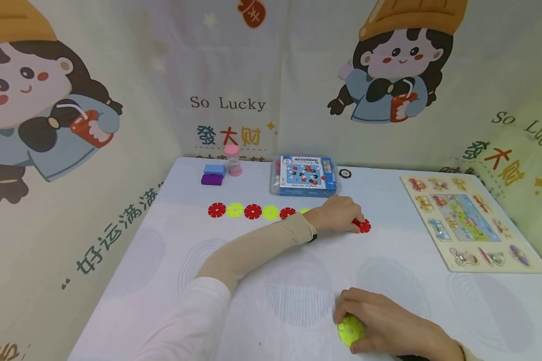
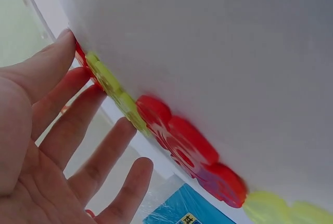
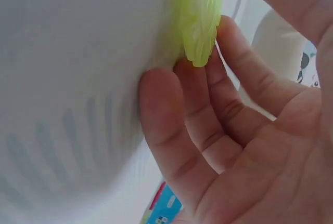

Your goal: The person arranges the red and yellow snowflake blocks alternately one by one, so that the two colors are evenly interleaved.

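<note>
My left hand (image 1: pixel 337 214) reaches to the right end of a row of notched plastic discs, pinching a red notched disc (image 1: pixel 364 226) between thumb and fingers at the table surface. The row alternates red and yellow-green, starting with a red one (image 1: pixel 217 210) at the left, and my wrist partly covers it. In the left wrist view a yellow-green disc (image 2: pixel 112 81) lies beside the pinched one. Nearer the front, my right hand (image 1: pixel 384 321) holds a yellow-green notched disc (image 1: pixel 351 331) with thumb and fingers. Its edge looks layered in the right wrist view, low over the table.
Behind the row lies a clear plastic case with a blue molecule-picture label (image 1: pixel 304 175). Left of it stand a pink sand timer (image 1: pixel 233 161) and blue and purple blocks (image 1: pixel 213 179). A wooden picture puzzle (image 1: pixel 469 223) lies at right, and a small black ring (image 1: pixel 345 173) near the case.
</note>
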A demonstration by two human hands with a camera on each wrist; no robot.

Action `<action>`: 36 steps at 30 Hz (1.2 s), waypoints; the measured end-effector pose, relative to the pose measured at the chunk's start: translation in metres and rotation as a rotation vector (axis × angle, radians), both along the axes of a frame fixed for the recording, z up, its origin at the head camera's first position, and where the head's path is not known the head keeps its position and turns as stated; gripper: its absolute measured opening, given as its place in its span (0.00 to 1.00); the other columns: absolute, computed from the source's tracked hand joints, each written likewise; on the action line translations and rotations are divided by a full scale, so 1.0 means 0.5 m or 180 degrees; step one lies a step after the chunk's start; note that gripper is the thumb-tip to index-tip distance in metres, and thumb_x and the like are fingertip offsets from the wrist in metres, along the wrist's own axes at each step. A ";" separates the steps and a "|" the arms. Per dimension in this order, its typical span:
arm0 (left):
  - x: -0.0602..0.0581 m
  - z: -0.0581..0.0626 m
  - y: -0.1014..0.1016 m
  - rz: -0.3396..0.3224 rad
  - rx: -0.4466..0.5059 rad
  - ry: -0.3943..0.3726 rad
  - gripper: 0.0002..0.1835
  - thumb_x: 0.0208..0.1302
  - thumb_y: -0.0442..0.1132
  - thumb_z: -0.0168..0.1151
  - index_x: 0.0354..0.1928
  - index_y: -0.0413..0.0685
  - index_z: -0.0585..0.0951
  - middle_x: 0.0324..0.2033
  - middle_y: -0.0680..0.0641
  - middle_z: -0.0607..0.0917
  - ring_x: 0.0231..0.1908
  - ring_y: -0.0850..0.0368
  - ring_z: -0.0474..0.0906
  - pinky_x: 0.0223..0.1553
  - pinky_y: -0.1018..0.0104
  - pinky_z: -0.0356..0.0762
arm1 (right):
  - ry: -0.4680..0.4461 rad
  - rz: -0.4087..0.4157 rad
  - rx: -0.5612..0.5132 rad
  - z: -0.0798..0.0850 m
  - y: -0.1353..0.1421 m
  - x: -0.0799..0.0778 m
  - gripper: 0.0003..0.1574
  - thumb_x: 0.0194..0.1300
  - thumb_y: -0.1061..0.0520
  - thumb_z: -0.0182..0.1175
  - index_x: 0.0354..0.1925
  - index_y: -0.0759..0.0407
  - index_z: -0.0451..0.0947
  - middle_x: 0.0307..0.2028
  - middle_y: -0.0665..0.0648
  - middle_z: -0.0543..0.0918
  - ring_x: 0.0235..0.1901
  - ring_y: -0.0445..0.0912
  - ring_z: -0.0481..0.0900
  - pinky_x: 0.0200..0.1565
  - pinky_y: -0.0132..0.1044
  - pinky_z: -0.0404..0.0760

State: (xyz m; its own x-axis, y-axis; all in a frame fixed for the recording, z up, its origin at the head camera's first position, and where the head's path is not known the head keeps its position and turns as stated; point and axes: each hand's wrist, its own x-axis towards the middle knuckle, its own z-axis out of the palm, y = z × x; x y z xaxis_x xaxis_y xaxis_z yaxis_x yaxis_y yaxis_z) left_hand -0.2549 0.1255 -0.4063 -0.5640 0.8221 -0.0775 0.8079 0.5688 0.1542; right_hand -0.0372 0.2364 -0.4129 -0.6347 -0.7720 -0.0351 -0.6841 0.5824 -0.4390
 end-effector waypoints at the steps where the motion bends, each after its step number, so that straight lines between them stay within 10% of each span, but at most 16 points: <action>1: -0.001 -0.001 0.001 0.0008 0.0014 -0.0018 0.21 0.59 0.57 0.62 0.55 0.67 0.80 0.50 0.62 0.83 0.44 0.68 0.77 0.36 0.74 0.73 | 0.0030 -0.0003 0.0003 0.000 0.000 0.001 0.24 0.44 0.39 0.73 0.41 0.33 0.76 0.42 0.31 0.72 0.40 0.28 0.69 0.42 0.26 0.76; 15: -0.008 -0.005 0.001 0.0003 -0.0053 0.0109 0.21 0.59 0.58 0.61 0.55 0.69 0.80 0.49 0.62 0.83 0.43 0.67 0.77 0.38 0.73 0.74 | 0.0485 0.0079 -0.0184 0.014 -0.002 -0.016 0.21 0.36 0.47 0.76 0.34 0.34 0.82 0.33 0.31 0.75 0.32 0.25 0.70 0.36 0.20 0.72; 28: -0.009 -0.003 0.015 0.0032 -0.0085 0.0127 0.20 0.58 0.58 0.63 0.53 0.67 0.81 0.47 0.63 0.84 0.40 0.68 0.77 0.36 0.72 0.75 | 0.1004 -0.1449 0.0281 0.047 0.189 -0.270 0.23 0.36 0.48 0.79 0.36 0.46 0.85 0.34 0.44 0.85 0.30 0.37 0.77 0.29 0.30 0.75; 36: -0.007 -0.002 0.013 -0.0035 -0.0113 0.0096 0.20 0.59 0.57 0.62 0.54 0.67 0.81 0.49 0.62 0.84 0.42 0.67 0.77 0.38 0.74 0.75 | 0.0696 -0.1526 0.0342 0.000 0.220 -0.332 0.23 0.46 0.46 0.74 0.41 0.52 0.86 0.39 0.51 0.86 0.37 0.44 0.80 0.35 0.34 0.77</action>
State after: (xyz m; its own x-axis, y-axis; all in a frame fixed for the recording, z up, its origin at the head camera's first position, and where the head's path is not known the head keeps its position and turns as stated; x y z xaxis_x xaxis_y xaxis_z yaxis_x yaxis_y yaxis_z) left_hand -0.2585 0.1321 -0.4074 -0.5575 0.8253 -0.0899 0.8181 0.5645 0.1097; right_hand -0.2032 0.3465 -0.4130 -0.9165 -0.3931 0.0744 -0.3992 0.8858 -0.2368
